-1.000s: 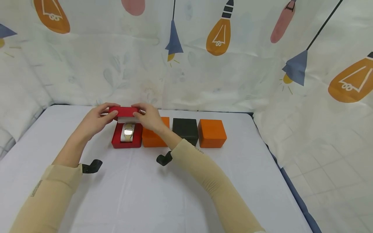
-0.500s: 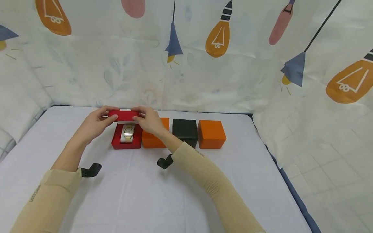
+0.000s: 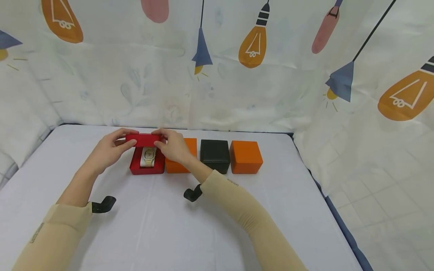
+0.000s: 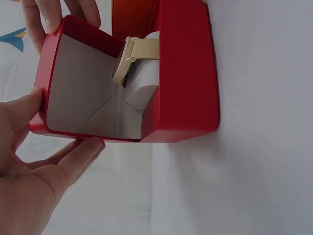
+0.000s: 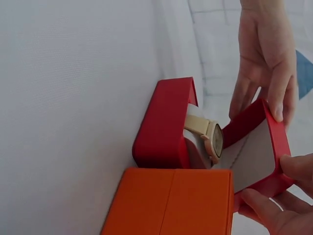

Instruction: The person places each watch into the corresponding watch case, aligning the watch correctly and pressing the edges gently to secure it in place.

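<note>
A red watch box (image 3: 146,170) stands at the back left of the table, its hinged lid (image 3: 145,140) part-way down. Inside, a gold-coloured watch (image 5: 215,139) with a squarish face sits round a white cushion (image 4: 145,84). My left hand (image 3: 109,149) pinches the left end of the lid between thumb and fingers. At the lid's right end, my right hand (image 3: 175,147) holds it with the thumb on the front face. Both wrist views show the lid's pale lining and a gap between lid and base. The lid hides the cushion's upper end in the head view.
An orange box (image 3: 177,166) stands right beside the red one, partly behind my right hand and forearm. Further right are a black box (image 3: 215,155) and another orange box (image 3: 246,157). A printed curtain (image 3: 217,98) hangs behind the white-covered table (image 3: 162,226).
The lid has tilted forward and down over the watch, and both hands have come down with it. Its white inner side no longer shows in the head view. The other boxes stay put.
</note>
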A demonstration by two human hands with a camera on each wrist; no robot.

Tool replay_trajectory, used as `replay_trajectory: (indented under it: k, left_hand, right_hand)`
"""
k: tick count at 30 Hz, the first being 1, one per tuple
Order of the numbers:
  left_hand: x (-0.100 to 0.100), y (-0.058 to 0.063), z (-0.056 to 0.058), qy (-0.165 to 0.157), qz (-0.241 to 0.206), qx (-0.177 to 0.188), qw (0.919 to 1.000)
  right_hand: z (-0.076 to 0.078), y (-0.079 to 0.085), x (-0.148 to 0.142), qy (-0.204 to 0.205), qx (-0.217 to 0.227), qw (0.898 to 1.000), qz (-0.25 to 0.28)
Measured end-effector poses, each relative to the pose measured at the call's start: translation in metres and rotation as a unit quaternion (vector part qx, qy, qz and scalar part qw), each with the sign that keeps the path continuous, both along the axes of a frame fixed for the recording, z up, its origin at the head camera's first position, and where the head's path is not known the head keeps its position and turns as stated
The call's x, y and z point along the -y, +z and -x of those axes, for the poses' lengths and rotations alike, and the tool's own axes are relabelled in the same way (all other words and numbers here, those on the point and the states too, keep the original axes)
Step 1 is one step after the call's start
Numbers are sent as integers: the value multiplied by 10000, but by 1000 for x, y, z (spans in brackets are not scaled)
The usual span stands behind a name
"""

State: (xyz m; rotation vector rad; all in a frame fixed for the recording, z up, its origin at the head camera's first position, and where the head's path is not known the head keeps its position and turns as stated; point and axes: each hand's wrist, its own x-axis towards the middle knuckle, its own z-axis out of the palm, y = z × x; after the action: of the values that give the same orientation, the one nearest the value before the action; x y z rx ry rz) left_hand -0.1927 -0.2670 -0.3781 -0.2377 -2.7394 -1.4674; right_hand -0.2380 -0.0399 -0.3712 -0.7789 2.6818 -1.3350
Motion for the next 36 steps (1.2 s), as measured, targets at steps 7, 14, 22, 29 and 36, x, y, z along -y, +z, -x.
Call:
replay_trajectory:
  k: [7, 14, 22, 29, 36]
  left_hand:
    - [1, -3, -3, 16, 211, -38, 9998]
    - [3, -6, -6, 61, 261, -164, 9995]
    - [8, -9, -9, 97, 245, -269, 9993]
    - [11, -11, -15, 85, 208, -165, 9996]
    - [12, -15, -19, 1, 275, -123, 9995]
  right_hand:
    - [-1, 0, -2, 206, -77, 9997, -142]
    - [-3, 0, 1, 217, -105, 9993, -302]
    - [-6, -1, 5, 352, -199, 9987, -307]
    - [-8, -7, 6, 478, -530, 9964, -457]
    - [-11, -7, 5, 643, -588, 9945, -585]
